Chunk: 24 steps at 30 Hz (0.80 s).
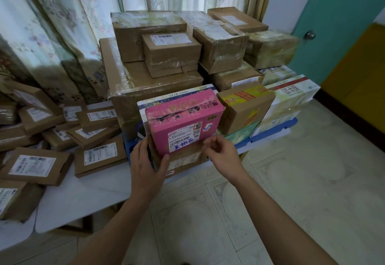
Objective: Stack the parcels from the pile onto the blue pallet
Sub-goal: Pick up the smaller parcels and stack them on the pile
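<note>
A pink parcel [184, 119] with a white label rests on a flat brown parcel [183, 161] at the near edge of the blue pallet [273, 132]. My left hand [146, 160] lies against the left side of both, its thumb touching the pink parcel's lower corner. My right hand [221, 152] is at the pink parcel's lower right corner, fingers curled and pinching near the label edge. Behind, brown cardboard boxes [158, 56] stand stacked on the pallet. The pile of flat brown parcels [62, 139] lies on a white table at the left.
A white table [87, 198] holds the pile on the left, its edge close to the pallet. Floral curtains [52, 35] hang behind. A teal door [333, 25] stands at the right. Pale tiled floor [291, 192] stretches to the right and front.
</note>
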{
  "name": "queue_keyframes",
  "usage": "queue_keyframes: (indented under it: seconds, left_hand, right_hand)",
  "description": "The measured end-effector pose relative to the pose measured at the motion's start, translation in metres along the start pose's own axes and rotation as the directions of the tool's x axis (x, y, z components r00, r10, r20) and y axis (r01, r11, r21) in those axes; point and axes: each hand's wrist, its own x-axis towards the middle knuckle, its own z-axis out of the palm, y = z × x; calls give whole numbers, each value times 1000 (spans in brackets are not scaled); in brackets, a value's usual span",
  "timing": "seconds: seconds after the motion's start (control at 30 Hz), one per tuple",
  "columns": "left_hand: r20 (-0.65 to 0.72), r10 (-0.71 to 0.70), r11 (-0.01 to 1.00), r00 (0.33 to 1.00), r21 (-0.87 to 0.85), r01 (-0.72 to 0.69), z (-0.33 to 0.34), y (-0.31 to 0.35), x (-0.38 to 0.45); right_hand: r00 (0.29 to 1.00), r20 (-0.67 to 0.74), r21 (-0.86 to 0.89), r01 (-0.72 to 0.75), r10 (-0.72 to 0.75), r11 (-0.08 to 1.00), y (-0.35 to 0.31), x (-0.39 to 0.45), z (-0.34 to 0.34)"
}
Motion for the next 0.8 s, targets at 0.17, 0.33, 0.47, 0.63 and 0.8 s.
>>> queue_keyframes:
  seconds: [0.17,0.33,0.47,0.63,0.8]
  left_hand:
    - [33,14,1000,999,-11,-13,2,8,10]
    - [39,-7,999,999,-43,9,1,10,6]
    - [47,-8,999,999,-37,10,0,11,7]
    - [40,-38,999,998,-36,40,1,12,6]
    - [46,-49,997,998,-62,52,3,9,6]
  right_hand:
    - [1000,-15,63,4,-3,998,-11,5,-9]
    - [999,-32,38,-2,3,999,-12,2,-13]
    - [998,-63,-10,1,-2,1000,-12,-2,-12]
    - [979,-202,39,13,-5,999,-24,-3,-10]
    - [989,-136,21,61,-58,998,-40,-6,-8]
